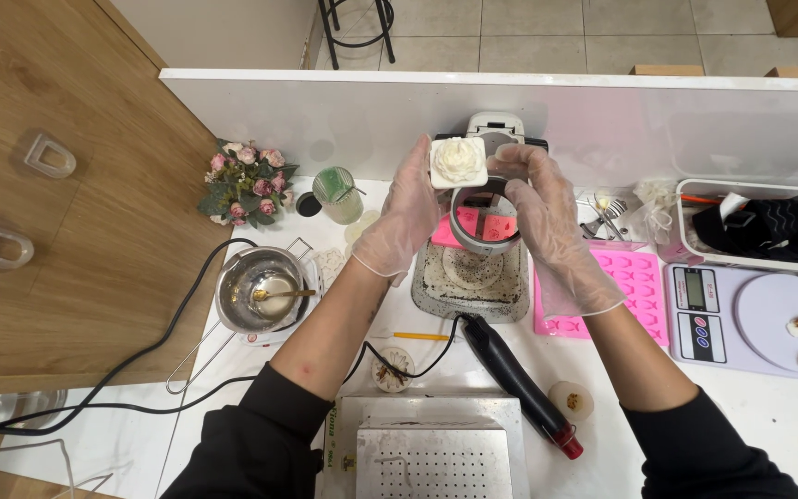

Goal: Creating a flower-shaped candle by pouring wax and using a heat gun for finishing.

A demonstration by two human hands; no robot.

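Head view showed both gloved hands raised above a speckled tray point(469, 294) on the white table point(768, 407). The left hand point(404, 217) and right hand point(547, 217) were each closed partway, fingertips pinching opposite edges of a square white mould point(459, 163) carrying a pale flower-shaped piece. Directly over the tray, just below the mould, a grey ring point(484, 222) was visible. Left of the tray sat a metal pot point(260, 291) with a spoon; right of it lay a pink mould sheet point(634, 286), and beyond that a scale point(750, 319). In front of the tray rested a black heat tool point(514, 379). Judging by the grip, even pressure on both edges would keep the flower piece from cracking.
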